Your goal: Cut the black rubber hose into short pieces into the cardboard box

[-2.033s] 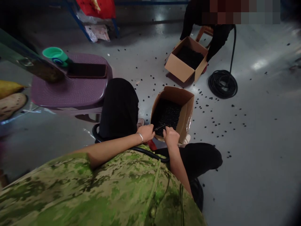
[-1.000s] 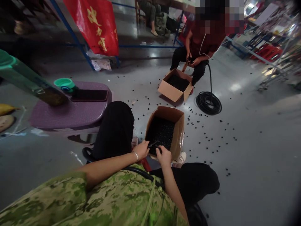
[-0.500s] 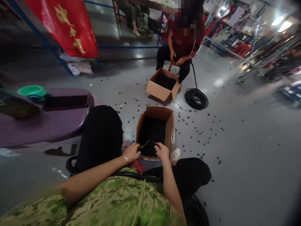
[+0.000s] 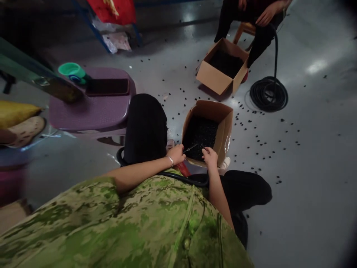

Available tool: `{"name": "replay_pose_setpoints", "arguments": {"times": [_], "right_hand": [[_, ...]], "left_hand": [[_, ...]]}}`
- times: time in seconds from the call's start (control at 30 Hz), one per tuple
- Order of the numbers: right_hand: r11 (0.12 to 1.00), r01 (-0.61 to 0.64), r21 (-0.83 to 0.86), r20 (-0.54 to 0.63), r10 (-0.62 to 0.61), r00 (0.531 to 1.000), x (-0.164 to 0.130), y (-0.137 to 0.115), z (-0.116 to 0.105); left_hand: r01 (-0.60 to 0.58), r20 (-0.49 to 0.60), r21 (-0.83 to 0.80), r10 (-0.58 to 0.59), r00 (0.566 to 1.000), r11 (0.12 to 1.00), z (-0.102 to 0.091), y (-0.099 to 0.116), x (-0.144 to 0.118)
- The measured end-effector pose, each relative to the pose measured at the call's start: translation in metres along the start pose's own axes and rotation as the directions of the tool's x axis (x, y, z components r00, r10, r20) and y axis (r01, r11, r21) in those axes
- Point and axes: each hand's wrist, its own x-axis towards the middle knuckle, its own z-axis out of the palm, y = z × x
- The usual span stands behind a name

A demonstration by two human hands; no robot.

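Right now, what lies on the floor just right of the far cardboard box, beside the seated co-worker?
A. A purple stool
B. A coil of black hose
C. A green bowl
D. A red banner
B. The coil of black hose lies on the grey floor just right of the far cardboard box, with one end rising toward the co-worker's hand.

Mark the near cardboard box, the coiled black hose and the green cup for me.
near cardboard box (image 4: 225, 128), head view, on its right wall.
coiled black hose (image 4: 281, 100), head view, on the coil's right loop.
green cup (image 4: 69, 69), head view, on its rim.
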Motion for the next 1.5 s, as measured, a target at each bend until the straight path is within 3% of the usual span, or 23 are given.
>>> {"name": "replay_pose_setpoints", "arguments": {"times": [0.2, 0.5, 0.7, 1.07, 1.23, 1.5], "right_hand": [[1.000, 0.004, 0.018, 0.013, -0.004, 1.000, -0.004, -0.006, 0.000], [0.998, 0.067, 0.016, 0.029, -0.068, 0.997, -0.008, -0.008, 0.003], [0.994, 0.104, 0.021, 0.025, -0.104, 0.994, -0.009, -0.012, 0.005], [0.991, 0.110, 0.080, 0.011, -0.112, 0.994, -0.009, -0.016, 0.007], [0.982, 0.179, 0.057, -0.038, -0.177, 0.984, -0.011, -0.020, 0.004], [0.958, 0.286, 0.006, -0.021, -0.286, 0.958, -0.016, -0.021, 0.006]], "left_hand": [[-0.049, 0.013, 0.038, 0.048, 0.999, 0.998, -0.007, 0.000, -0.007], [-0.004, 0.038, 0.091, 0.000, 0.999, 0.996, -0.008, 0.005, -0.011], [-0.003, -0.038, 0.060, 0.005, 0.999, 0.998, -0.008, 0.001, -0.011], [0.017, 0.034, 0.164, -0.023, 0.999, 0.986, -0.017, 0.009, -0.015], [0.011, 0.053, 0.191, -0.021, 0.998, 0.982, -0.017, 0.014, -0.017], [0.003, 0.083, 0.212, -0.021, 0.996, 0.977, -0.020, 0.020, -0.020]]}}
